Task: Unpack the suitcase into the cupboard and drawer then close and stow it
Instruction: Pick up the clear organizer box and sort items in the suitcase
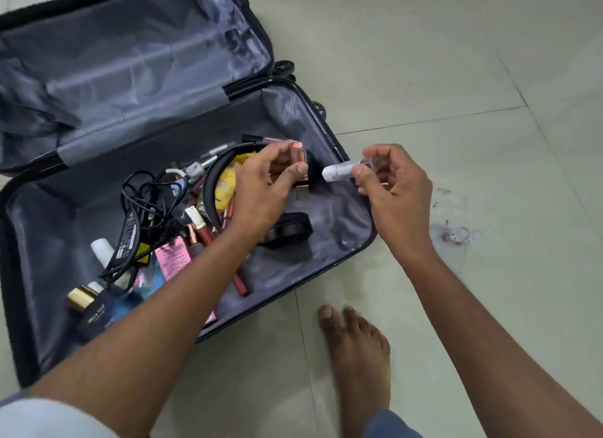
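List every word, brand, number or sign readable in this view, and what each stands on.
"N": on the black power adapter, near its upper end.
Yellow warning triangle sign: on the same adapter's lower end.
Gold lettering on the dark blue perfume box: too blurred to read.
Print on the pink card: too small.
Print on the white tube in the right hand: unreadable.

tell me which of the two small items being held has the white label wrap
The small clear tube with a white paper label, pinched in the right hand. The left hand holds a clear orange-pink bottle with no white wrap.
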